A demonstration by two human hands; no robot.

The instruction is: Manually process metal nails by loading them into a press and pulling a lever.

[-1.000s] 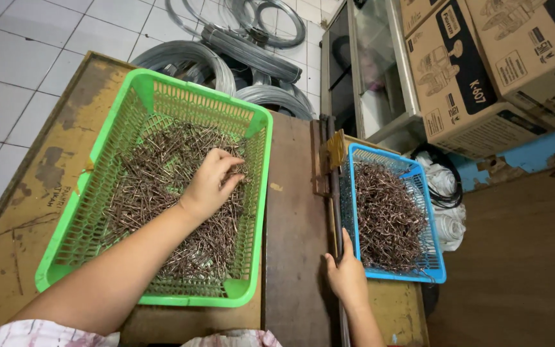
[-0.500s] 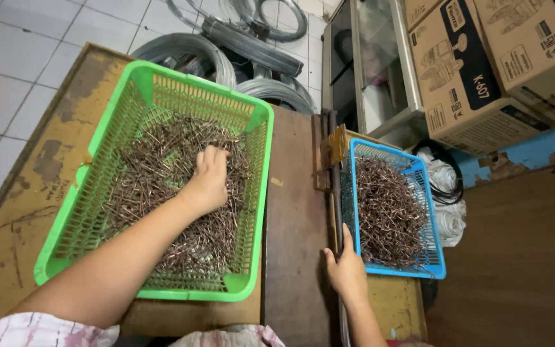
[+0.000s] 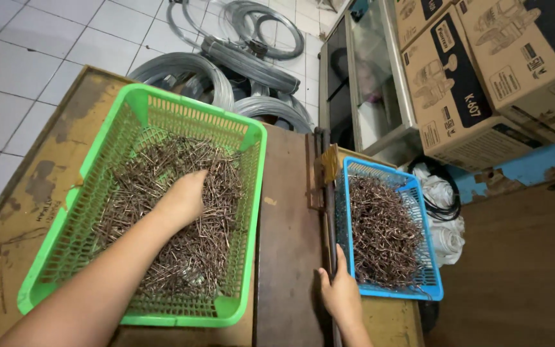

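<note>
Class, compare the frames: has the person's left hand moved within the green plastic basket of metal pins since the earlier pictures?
Yes. The left hand has dug down into the metal pins, its fingers now buried, and shifted slightly toward the middle of the green plastic basket.

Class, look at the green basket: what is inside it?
Inside the green basket lies a heap of thin brown metal pins, with the left hand dug into it. The fingertips and basket floor beneath are covered.

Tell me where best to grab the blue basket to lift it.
Probably the blue basket by its two long side rims, from above. The flat rim stands proud of the metal pieces heaped inside, and the right hand already rests by the near-left corner.
</note>
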